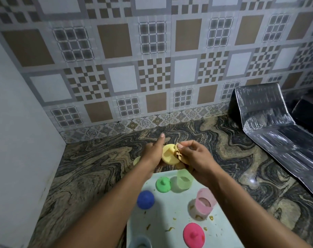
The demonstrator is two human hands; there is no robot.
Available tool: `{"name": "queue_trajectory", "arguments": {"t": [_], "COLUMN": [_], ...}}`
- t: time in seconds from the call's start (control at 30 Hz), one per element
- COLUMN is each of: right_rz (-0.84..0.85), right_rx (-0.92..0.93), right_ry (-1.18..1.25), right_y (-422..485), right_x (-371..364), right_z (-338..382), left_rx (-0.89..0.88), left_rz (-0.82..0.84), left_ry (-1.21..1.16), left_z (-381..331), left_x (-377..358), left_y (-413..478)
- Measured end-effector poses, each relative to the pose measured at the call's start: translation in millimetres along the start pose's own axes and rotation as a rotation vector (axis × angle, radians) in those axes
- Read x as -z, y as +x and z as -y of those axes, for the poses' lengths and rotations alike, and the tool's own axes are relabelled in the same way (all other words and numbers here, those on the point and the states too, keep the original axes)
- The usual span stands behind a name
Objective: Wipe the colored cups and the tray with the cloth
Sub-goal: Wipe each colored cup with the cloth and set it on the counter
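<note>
My left hand holds a yellow lid above the far edge of the pale tray, its index finger pointing away. My right hand presses a tan cloth against the lid's right side. On the tray stand a translucent green cup and a pink cup, with a green lid, a blue lid and a pink lid. A pale blue cup shows at the bottom edge. Yellowish smears dot the tray.
The tray lies on a dark marbled stone counter. A patterned tile wall backs it, a white wall closes the left. A foil-covered black surface stands at the right. A pale yellow-green piece peeks from behind my left wrist.
</note>
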State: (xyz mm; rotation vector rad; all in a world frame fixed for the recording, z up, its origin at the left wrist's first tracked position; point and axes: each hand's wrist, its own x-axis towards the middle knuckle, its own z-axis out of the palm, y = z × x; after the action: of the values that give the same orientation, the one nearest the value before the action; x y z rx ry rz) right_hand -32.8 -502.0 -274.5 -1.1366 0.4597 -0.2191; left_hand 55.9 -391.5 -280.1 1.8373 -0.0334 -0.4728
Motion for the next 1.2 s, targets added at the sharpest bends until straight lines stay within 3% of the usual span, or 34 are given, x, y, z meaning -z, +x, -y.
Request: {"name": "queue_trajectory", "arguments": {"t": [0.07,0.17,0.23,0.3,0.4,0.53,0.67,0.87,1.07,1.2], "right_rz": [0.08,0.025,-0.111,-0.208,-0.242,-0.188,-0.153,-0.107,-0.223,-0.27], "right_rx": [-0.032,-0.025,-0.006,-0.032,-0.03,0.02,-0.015,-0.051,-0.1,-0.266], "right_ry": [-0.048,0.081,0.224,0.298,0.273,0.105,0.032,-0.032,0.006,0.166], "right_y": [-1.5,-3.1,-2.4,-2.6,-5.5,0.0,6.4,8.1,23.6,32.6], "right_x": [4.4,-6.2,-19.5,-29.8,-26.2,-5.5,3.2,2.2,-0.6,9.0], "right_z": [7.3,-4.5,-26.0,-45.8,-46.1,-26.6,-21.7,-30.9,-32.5,-30.0], "left_rx": [-0.041,-0.123,-0.082,-0.001,0.032,-0.366,-0.492,-0.563,-0.592,-0.555], "left_rz": [0.077,-0.198,-0.382,-0.46,-0.383,-0.105,0.216,0.23,0.038,-0.037], "left_ry": [0.073,0.125,0.0,-0.137,-0.034,0.08,0.265,0.371,0.498,0.578], "left_z": [-3.7,-12.5,-11.7,-2.6,13.0,19.4,23.8,33.1,39.4,49.0], "left_x": [5.9,-5.6,-17.0,-22.9,-16.4,6.2,19.2,29.9,44.9,70.3], "left_y": [2.6,-5.6,-12.5,-10.2,-4.7,5.5,12.8,16.4,20.7,37.9]}}
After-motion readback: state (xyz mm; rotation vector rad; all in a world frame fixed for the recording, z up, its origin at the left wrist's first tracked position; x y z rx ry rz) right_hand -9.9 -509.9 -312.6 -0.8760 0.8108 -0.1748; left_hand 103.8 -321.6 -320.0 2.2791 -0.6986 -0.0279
